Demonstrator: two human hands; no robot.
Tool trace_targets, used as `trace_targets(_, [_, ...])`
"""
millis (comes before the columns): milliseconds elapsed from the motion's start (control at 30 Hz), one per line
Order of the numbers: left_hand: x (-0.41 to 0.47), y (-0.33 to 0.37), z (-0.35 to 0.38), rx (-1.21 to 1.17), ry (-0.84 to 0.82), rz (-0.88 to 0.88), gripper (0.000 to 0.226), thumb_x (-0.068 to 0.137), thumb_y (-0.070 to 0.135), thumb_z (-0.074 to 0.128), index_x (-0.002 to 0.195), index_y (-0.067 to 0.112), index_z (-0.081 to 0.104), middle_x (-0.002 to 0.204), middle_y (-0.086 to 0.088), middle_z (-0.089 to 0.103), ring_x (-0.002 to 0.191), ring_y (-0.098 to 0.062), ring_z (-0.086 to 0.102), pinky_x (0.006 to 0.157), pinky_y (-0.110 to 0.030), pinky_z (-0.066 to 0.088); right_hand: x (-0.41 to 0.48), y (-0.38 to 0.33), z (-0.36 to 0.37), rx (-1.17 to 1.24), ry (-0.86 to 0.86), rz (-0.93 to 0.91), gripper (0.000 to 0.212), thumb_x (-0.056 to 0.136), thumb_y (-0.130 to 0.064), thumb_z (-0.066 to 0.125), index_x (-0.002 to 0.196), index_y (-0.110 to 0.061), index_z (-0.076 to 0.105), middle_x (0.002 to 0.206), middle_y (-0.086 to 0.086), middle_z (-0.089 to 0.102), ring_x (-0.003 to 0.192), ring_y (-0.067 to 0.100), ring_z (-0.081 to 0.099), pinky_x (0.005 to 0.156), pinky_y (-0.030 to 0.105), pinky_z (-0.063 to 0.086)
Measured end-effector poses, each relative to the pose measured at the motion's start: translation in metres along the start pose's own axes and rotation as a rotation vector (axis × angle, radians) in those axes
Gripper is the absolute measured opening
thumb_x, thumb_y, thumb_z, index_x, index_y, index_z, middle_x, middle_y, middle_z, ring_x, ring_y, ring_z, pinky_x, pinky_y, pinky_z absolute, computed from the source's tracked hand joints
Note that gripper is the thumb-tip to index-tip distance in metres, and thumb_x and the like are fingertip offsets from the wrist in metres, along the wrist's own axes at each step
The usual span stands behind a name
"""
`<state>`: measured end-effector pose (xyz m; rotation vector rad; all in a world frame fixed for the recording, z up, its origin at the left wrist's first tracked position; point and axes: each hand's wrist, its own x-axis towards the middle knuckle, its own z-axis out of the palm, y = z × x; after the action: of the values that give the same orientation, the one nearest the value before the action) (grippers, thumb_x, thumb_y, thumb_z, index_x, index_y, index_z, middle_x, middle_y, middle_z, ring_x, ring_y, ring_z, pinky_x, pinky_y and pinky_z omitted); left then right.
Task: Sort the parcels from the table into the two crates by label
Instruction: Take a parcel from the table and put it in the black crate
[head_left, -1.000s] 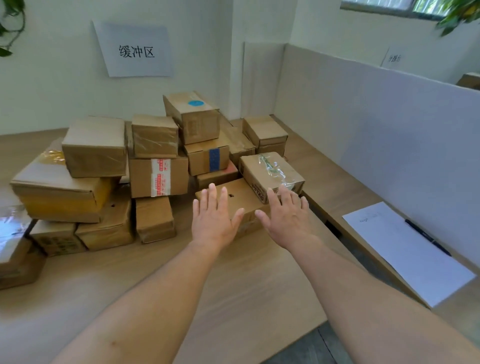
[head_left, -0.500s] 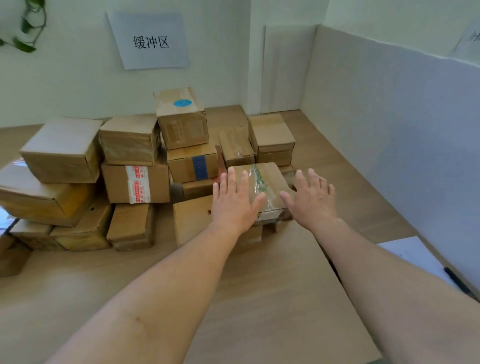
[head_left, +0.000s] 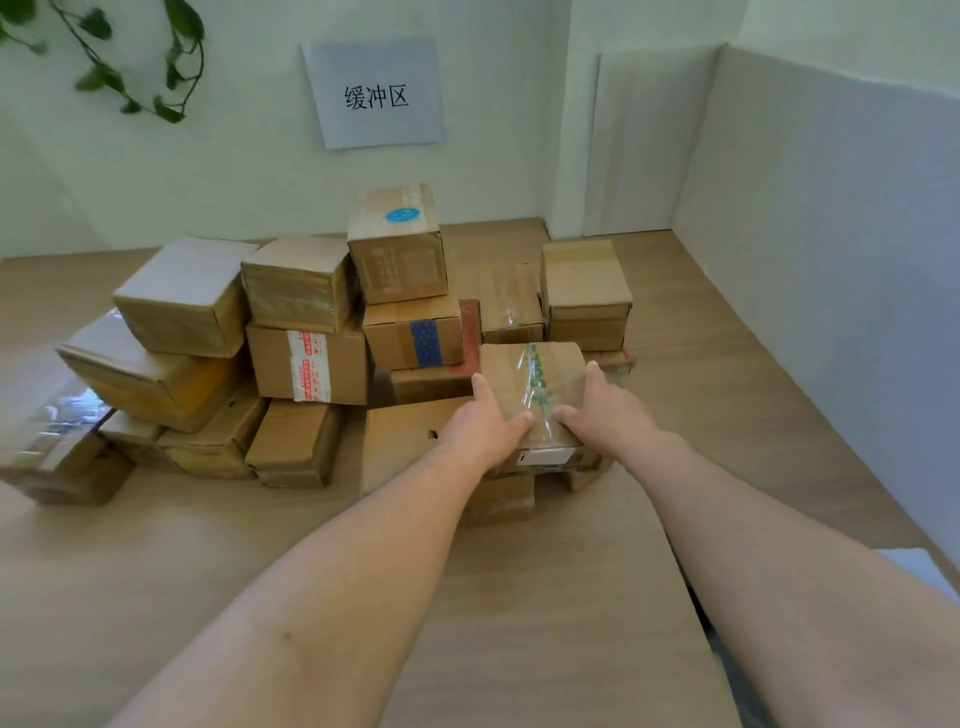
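Brown cardboard parcels are crowding the far half of the table (head_left: 545, 571), and I am watching both hands holding one of them. The left hand (head_left: 480, 428) is gripping the left side of the parcel with green-printed tape (head_left: 506, 371), thumb lying on its top, while the right hand (head_left: 608, 410) is clamping the right side the same way. That parcel is sitting at the front of the pile, over lower boxes and just beside a flat box (head_left: 400, 441); I cannot tell whether it is resting on them. Behind it, a box with a blue sticker (head_left: 397, 244) is topping the stack, and a paper sign (head_left: 376, 96) is hanging on the wall.
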<state>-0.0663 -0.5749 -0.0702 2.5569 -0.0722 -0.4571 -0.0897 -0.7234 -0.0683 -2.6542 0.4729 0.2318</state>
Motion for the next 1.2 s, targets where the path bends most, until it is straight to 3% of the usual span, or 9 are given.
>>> trace_targets(300, [-0.015, -0.01, -0.021, -0.155, 0.12, -0.018, 0.102, 0.09, 0.036, 0.066, 0.154, 0.022, -0.013, 0.143, -0.009, 0.047, 0.124, -0.024, 0.051, 0.096, -0.035, 0.046, -0.003, -0.018, -0.006, 0.012, 0.066, -0.115, 0.093, 0.09, -0.044, 0.061, 0.154, -0.01, 0.001, 0.138, 0.012, 0.051, 0.121, 0.029, 0.053, 0.087, 0.038, 0.046])
trace_targets(467, [-0.025, -0.032, -0.043, -0.176, 0.195, -0.049, 0.105, 0.088, 0.031, 0.07, 0.154, 0.021, -0.011, 0.148, -0.008, 0.042, 0.125, -0.025, 0.05, 0.094, -0.037, 0.049, -0.011, -0.046, -0.001, 0.025, 0.106, -0.191, 0.088, 0.092, -0.043, 0.059, 0.154, -0.011, 0.006, 0.138, 0.01, 0.051, 0.119, 0.026, 0.054, 0.079, 0.033, 0.045])
trace_targets(867, [-0.069, -0.136, -0.097, -0.204, 0.377, -0.197, 0.106, 0.088, 0.031, 0.069, 0.154, 0.022, -0.012, 0.158, -0.006, 0.018, 0.132, -0.027, 0.042, 0.094, -0.038, 0.047, -0.049, -0.156, 0.048, 0.128, 0.073, -0.294, 0.085, 0.091, -0.05, 0.057, 0.153, -0.011, 0.016, 0.144, 0.01, 0.046, 0.127, 0.028, 0.05, 0.095, 0.041, 0.05])
trace_targets(967, [-0.086, -0.173, -0.115, -0.215, 0.412, -0.253, 0.103, 0.088, 0.03, 0.069, 0.154, 0.021, -0.01, 0.156, -0.007, 0.017, 0.131, -0.028, 0.042, 0.096, -0.037, 0.046, -0.067, -0.194, 0.07, 0.163, 0.063, -0.318, 0.079, 0.088, -0.052, 0.06, 0.149, -0.013, 0.028, 0.137, 0.008, 0.053, 0.12, 0.026, 0.055, 0.091, 0.041, 0.053])
trace_targets(1100, [-0.113, -0.226, -0.137, -0.257, 0.445, -0.344, 0.094, 0.088, 0.029, 0.069, 0.155, 0.019, 0.003, 0.149, -0.009, 0.023, 0.128, -0.028, 0.044, 0.094, -0.038, 0.048, -0.095, -0.243, 0.102, 0.205, -0.004, -0.353, 0.066, 0.089, -0.053, 0.059, 0.139, -0.015, 0.041, 0.123, 0.004, 0.059, 0.105, 0.021, 0.06, 0.077, 0.033, 0.054])
trace_targets(1200, [-0.138, -0.267, -0.152, -0.27, 0.472, -0.384, 0.078, 0.086, 0.029, 0.069, 0.147, 0.016, 0.022, 0.14, -0.009, 0.032, 0.121, -0.029, 0.049, 0.088, -0.038, 0.048, -0.118, -0.279, 0.124, 0.221, -0.095, -0.39, 0.067, 0.088, -0.058, 0.058, 0.137, -0.015, 0.044, 0.126, 0.005, 0.057, 0.11, 0.023, 0.059, 0.084, 0.036, 0.055])
